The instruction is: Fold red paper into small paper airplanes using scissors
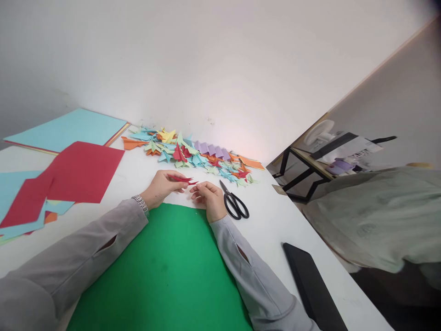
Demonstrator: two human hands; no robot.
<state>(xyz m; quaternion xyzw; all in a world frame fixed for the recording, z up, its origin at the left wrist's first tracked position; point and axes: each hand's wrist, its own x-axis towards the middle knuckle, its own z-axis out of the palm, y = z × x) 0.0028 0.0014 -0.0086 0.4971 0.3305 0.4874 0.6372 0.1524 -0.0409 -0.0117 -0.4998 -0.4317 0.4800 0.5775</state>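
Note:
Above the far edge of a green mat (161, 271), my left hand (162, 187) pinches a small piece of folded red paper (182, 179) with narrow pointed ends. My right hand (211, 198) is closed at the right-hand tip of this folded paper, thumb and fingertips together on it. Part of the red paper is hidden by my left fingers. Black-handled scissors (234, 202) lie just right of my right hand, their blades pointing away from me.
Many small folded paper shapes (193, 154) in several colours lie along the wall. Red sheets (86, 172) and a light blue stack (69, 131) are on the left of the white table (268, 230). A black flat object (312, 285) lies at right; beyond stands a person in a pale shirt (375, 216).

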